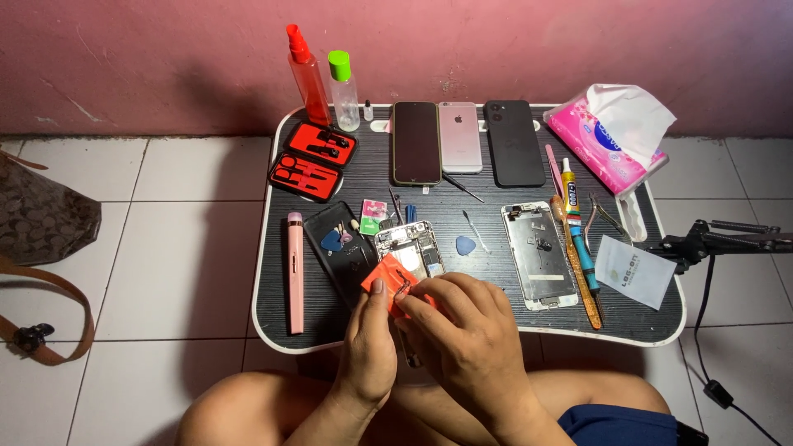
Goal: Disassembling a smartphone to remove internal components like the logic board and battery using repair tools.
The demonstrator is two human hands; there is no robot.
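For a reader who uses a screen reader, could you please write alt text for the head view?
Both hands, left hand and right hand, hold a small orange packet over an opened phone body on a black lap table. Three phones, a red tool case, two spray bottles and a pink tissue pack lie around.

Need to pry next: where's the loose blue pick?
In the head view, the blue pick lies mid-table between the opened phone body and the detached screen.

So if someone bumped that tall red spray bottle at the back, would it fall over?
Probably. The red spray bottle is tall and narrow on a small base, so it looks tippy. It seems to be light plastic, and might knock the green-capped bottle beside it. Lying down, its round body would likely roll.
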